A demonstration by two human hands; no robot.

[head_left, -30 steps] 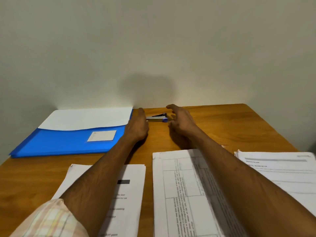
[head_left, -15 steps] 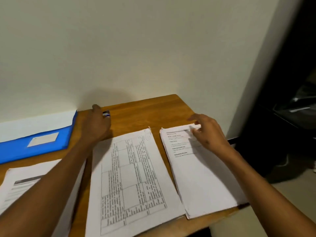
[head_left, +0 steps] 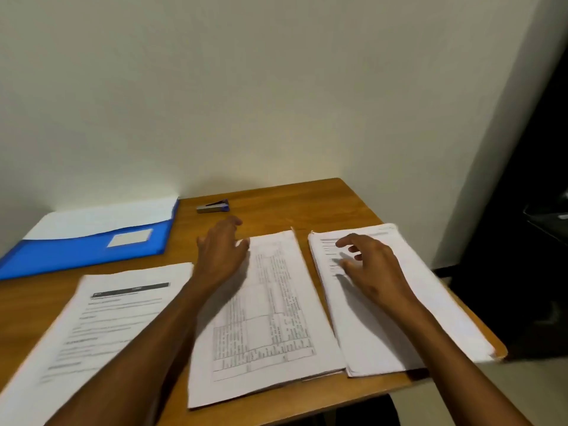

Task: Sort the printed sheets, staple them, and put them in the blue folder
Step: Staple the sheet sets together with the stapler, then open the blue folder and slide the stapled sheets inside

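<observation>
Three piles of printed sheets lie on the wooden table (head_left: 307, 198): a left pile (head_left: 101, 321) with a dark header bar, a middle pile (head_left: 270, 318) printed with tables, and a right pile (head_left: 381, 333) by the table's right edge. My left hand (head_left: 219, 255) hovers over the middle pile's top left corner, fingers relaxed, holding nothing. Above the top of the right pile, my right hand (head_left: 373, 265) has its fingers loosely spread and also holds nothing. A small blue and silver stapler (head_left: 213, 206) lies alone near the wall. The blue folder (head_left: 83, 250) lies open at the back left with white paper inside.
A pale wall runs along the back of the table. The table's right edge drops off to a dark area with dark furniture (head_left: 544, 229) beyond it. Bare wood shows between the stapler and the right pile.
My left hand has come off the stapler, which now lies free near the wall, and pulled back over the middle pile. My right hand stays over the right pile. The view swung left.
</observation>
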